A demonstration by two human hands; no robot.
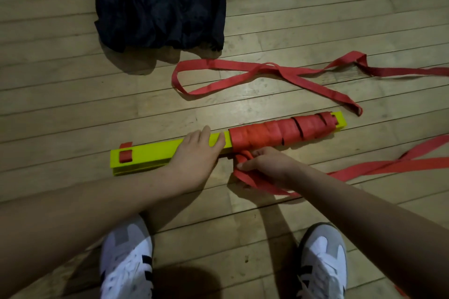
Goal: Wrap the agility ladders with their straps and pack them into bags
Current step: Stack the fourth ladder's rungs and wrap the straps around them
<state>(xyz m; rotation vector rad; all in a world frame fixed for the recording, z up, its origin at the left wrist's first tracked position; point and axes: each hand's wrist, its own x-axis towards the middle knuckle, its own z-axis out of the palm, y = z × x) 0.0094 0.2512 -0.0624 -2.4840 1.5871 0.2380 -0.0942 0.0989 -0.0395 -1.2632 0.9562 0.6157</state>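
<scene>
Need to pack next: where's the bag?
In the head view, the dark bag lies on the wooden floor, upper left, beyond the yellow rung stack.

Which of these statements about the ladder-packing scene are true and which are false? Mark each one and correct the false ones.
1. The left hand rests on the bare yellow part of the stacked rungs. True.
2. The red strap is wound round the whole stack from end to end. False: it covers only the right-hand part; the left part is bare yellow.
3. The right hand holds a bunch of red strap just below the stack. True.
4. The dark bag already holds the ladder. False: the bag lies apart on the wooden floor, beyond the stack.
5. Loose strap lies on the floor. True.
</scene>
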